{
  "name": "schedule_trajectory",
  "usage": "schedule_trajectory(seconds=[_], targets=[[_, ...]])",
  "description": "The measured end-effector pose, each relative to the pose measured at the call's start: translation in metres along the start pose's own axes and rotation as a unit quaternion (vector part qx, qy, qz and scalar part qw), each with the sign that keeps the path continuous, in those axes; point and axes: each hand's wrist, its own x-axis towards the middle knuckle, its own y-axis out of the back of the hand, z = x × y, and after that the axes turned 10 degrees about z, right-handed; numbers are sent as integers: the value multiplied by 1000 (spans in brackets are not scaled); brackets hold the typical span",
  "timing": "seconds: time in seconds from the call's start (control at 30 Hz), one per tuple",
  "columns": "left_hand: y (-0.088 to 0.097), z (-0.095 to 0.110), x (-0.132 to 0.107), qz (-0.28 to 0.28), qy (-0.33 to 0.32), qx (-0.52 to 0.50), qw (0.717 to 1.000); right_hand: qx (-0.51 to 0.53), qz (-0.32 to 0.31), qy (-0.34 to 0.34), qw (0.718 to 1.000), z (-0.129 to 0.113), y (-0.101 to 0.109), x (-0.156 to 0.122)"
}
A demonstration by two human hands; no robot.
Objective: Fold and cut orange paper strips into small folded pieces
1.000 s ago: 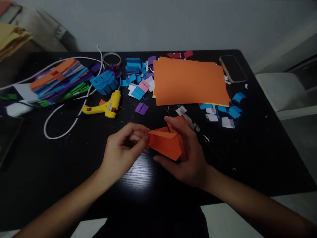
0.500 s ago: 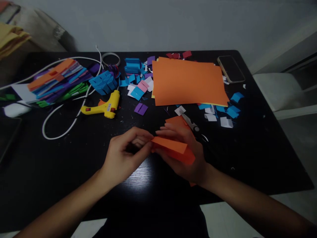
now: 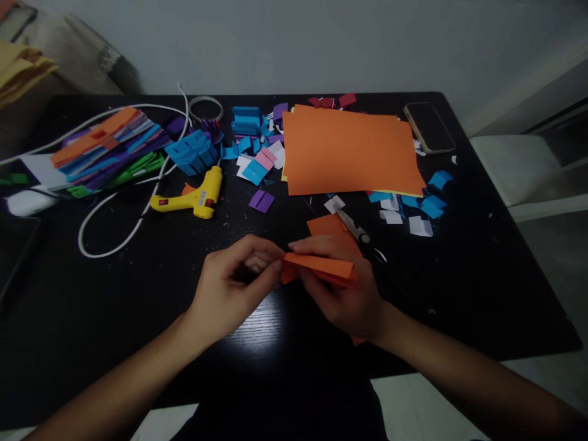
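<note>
Between my two hands is a folded strip of orange paper (image 3: 324, 265), held above the front part of the table. My left hand (image 3: 229, 288) pinches its left end between thumb and fingertips. Wrapped along the strip from the right, my right hand (image 3: 351, 288) has its thumb below and its fingers above, and covers part of the paper. Another orange paper piece (image 3: 333, 226) lies on the table under and behind the right hand. Scissors (image 3: 356, 228) rest against that piece, their handles hard to make out on the dark surface.
Orange sheets (image 3: 351, 153) lie stacked at the back, with small paper pieces (image 3: 432, 207) scattered around. A yellow glue gun (image 3: 202, 196), white cable (image 3: 85, 223) and bundled colored strips (image 3: 110, 147) occupy the left. A phone (image 3: 429, 127) lies at the back right of the black table (image 3: 482, 294).
My right hand's fingers and thumb have closed in on the orange strip, pressing its fold flatter. The left hand keeps its pinch in nearly the same place.
</note>
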Motion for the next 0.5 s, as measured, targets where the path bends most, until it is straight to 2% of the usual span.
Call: schedule_trajectory(seconds=[0.1,0.27,0.37,0.5], targets=[[0,0,0,-4,-9,-8,1000,8,-16,2,1000,0,1,0],[2,-3,-2,-19,-52,8,998,61,-55,-47,996,1,3,0],[3,-5,-2,-18,-78,11,997,106,-37,7,994,5,3,0],[4,-3,-2,-21,-59,-2,998,111,-26,37,993,9,2,-1]])
